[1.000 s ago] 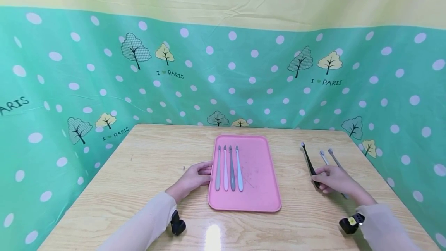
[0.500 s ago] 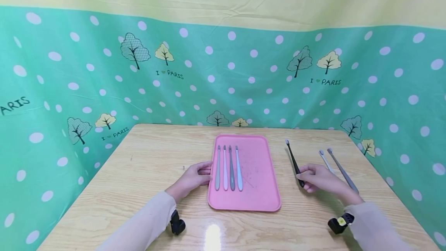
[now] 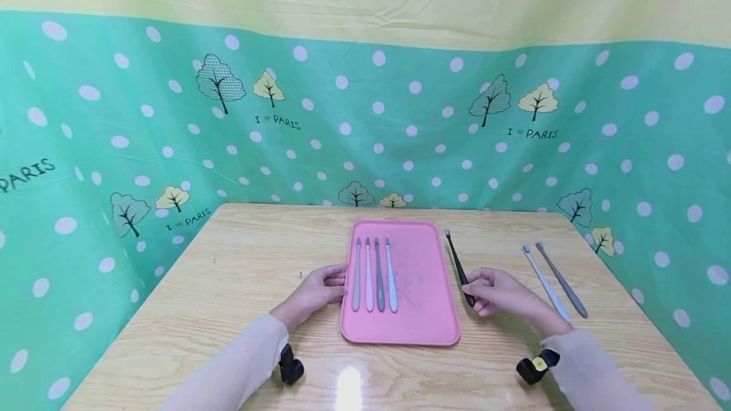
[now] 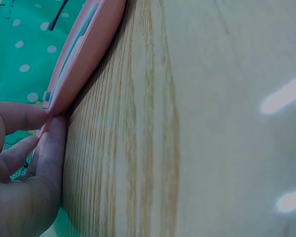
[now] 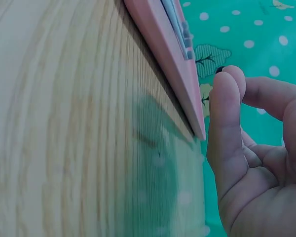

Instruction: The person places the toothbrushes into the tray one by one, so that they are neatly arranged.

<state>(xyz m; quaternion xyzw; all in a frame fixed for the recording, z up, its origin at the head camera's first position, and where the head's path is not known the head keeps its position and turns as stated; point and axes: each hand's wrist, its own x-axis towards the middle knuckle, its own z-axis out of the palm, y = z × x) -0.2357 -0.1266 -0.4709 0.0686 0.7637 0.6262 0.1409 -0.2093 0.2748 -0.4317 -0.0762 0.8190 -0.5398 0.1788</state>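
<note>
In the head view my right hand pinches a black toothbrush by the lower end of its handle, at the right edge of a pink tray. Its bristle head points away from me. My left hand grips the tray's left rim; the left wrist view shows its fingers pinching the edge. Several toothbrushes lie side by side on the tray's left half, among them a light blue toothbrush and a dark grey toothbrush. From the right wrist, only a black tip shows past the pinching thumb and finger.
A pale toothbrush and a grey toothbrush lie on the wooden table to the right of my right hand. A green dotted curtain hangs behind the table and along both sides.
My right hand has carried the black toothbrush leftward, from near the two other loose toothbrushes to the tray's right edge. My left hand stays on the tray.
</note>
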